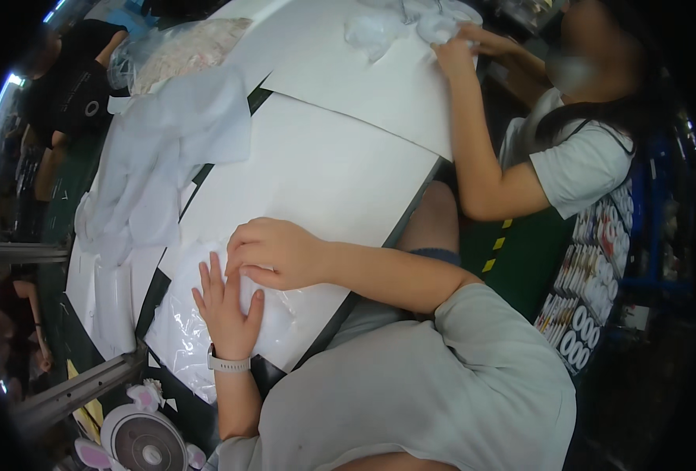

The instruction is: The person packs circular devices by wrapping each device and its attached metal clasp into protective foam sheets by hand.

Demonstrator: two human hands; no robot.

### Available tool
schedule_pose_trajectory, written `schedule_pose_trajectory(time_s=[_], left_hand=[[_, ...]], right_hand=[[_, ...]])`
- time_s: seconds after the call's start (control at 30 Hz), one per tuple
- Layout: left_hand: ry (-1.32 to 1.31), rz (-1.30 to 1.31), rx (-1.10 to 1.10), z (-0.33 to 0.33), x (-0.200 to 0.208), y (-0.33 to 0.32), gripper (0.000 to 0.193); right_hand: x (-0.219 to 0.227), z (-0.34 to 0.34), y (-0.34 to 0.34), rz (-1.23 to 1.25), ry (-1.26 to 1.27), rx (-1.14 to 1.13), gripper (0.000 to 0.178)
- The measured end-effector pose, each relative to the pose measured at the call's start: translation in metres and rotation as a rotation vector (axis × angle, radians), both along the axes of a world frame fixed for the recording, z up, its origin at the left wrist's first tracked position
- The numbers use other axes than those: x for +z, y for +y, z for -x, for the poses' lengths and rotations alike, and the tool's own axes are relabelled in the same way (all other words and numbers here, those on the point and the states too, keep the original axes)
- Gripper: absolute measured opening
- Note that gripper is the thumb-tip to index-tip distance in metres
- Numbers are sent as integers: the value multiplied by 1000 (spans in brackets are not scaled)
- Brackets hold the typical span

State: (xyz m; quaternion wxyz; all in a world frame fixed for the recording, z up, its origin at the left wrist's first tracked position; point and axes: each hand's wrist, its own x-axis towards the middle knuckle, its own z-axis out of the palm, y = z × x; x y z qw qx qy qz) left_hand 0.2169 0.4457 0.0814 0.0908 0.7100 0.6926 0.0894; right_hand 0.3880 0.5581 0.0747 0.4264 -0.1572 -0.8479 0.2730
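A clear plastic bag [183, 334] lies on the near part of the table, with something white in or under it. My left hand [234, 314] rests flat on it, fingers spread and holding nothing, a pale watch band around the wrist. Across from the right comes my right forearm. My right hand [277, 253] is bent over the bag beside the left fingertips, its fingers curled and close together. What those fingers grip, if anything, is hidden beneath them.
White sheets [308, 169] cover the table. Soft white bags [159, 149] are heaped at left, near a large filled clear bag [187, 55]. A co-worker's hands [454, 47] handle white items at far right. A small fan [147, 439] and a metal rail [81, 388] are at lower left.
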Motion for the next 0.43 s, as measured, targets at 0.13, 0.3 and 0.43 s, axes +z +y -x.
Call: schedule_pose_trajectory(time_s=[0.13, 0.3, 0.43], left_hand=[[1, -82, -43, 10, -14, 2, 61], [29, -23, 15, -1, -4, 8, 59], [42, -30, 21, -2, -1, 9, 59]], right_hand=[[53, -18, -22, 837, 372, 778, 20], [121, -74, -78, 758, 673, 1568, 40], [112, -95, -83, 611, 739, 1593, 60]])
